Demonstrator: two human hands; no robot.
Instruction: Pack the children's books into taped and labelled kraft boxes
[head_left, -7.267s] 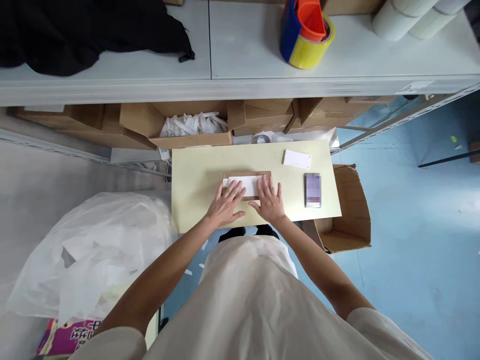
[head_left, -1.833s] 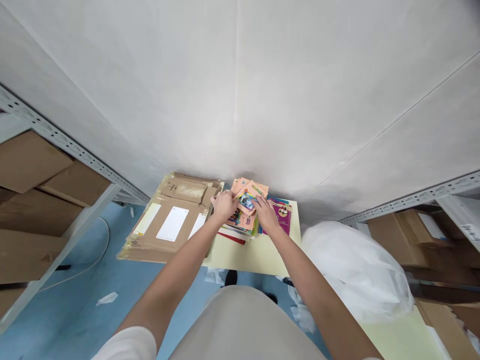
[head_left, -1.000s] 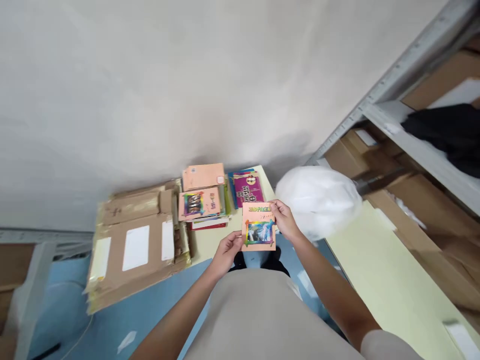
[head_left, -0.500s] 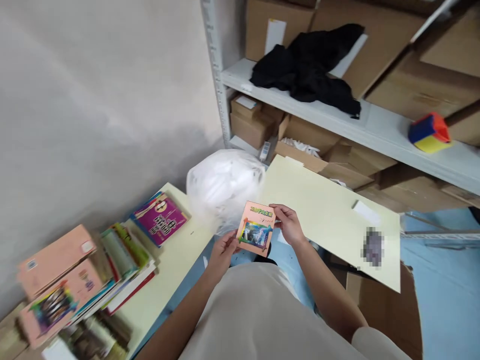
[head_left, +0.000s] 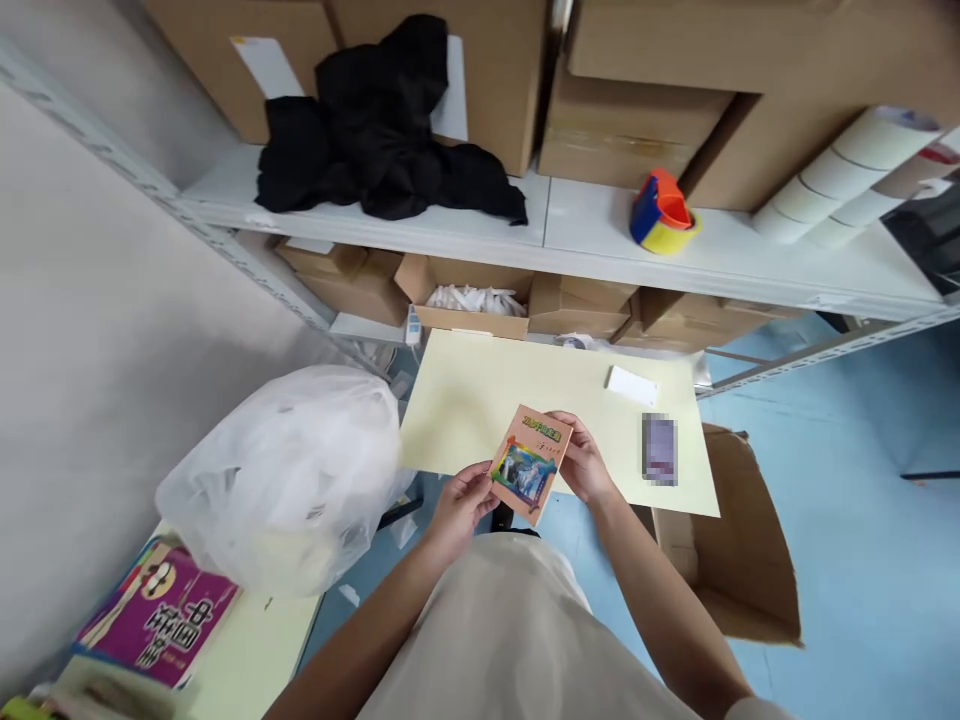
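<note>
- Over the near edge of the pale yellow table, head view: a salmon-coloured book is held tilted, its picture cover facing up, in front of the torso.
- Left hand: grasps the book by its left edge, thumb on the cover.
- Right hand: grasps the opposite, right edge; its fingers are partly hidden.
- Table top, right part: a flat white box lies near a pixelated purple item, too obscured to identify.
- Floor, right: an open cardboard box stands beside the table.
- Left: a bulging translucent bag adjoins a purple book lying on a second table.
- Shelf, beyond: it bears black cloth, a tape dispenser and white rolls; beneath, an open carton contains white pieces.
</note>
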